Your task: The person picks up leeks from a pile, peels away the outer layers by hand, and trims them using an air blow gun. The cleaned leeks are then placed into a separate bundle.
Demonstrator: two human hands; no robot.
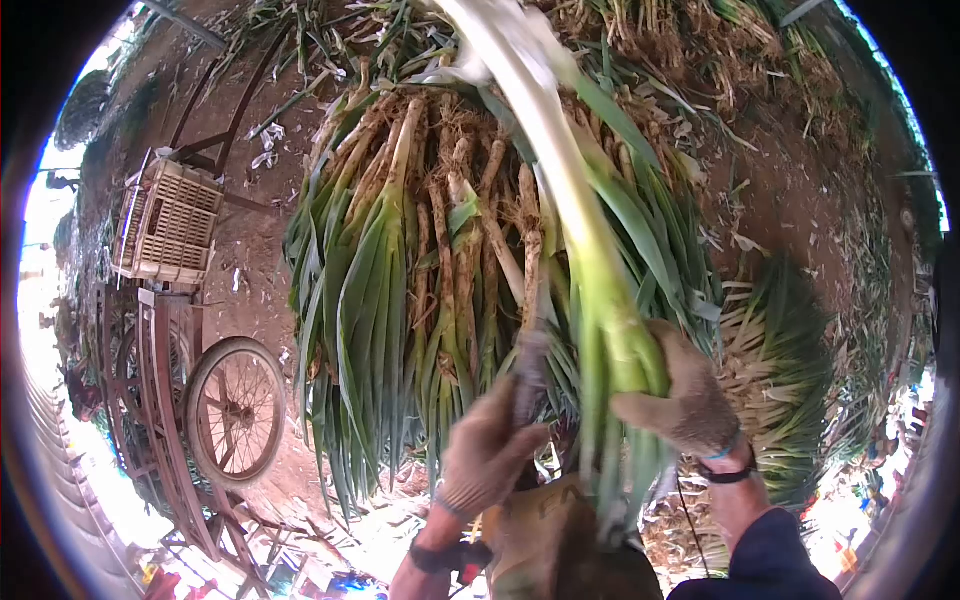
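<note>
Ground: we see brown earth [255, 290] strewn with pale scraps and leaf bits.
Leek pile: we find the main pile [440, 260] mid-ground, rough root ends toward the ground's far edge, green leaves drooping toward us.
Cart: along the ground's left edge we see a rust-brown cart frame [160, 370] with a spoked wheel [236, 410].
Side heap: toward the ground's near right corner we see paler leeks [775, 380], white ends facing the main pile, leaves outward.
Held leek: we see the big leek [598, 255] raised over the main pile, its white end pointing to the far edge and its leaves hanging toward us; its long axis runs near to far, leaning left at the far end.
In the way: that leek hides part of the pile behind it.
Basket: we see a woven basket [168, 220] at the cart's far end.
Right hand: the gloved right hand [690, 395] grips the leek among its leaf bases.
Left hand: the gloved left hand [485, 445] is closed around a blurred greyish object [530, 375] we cannot identify.
</note>
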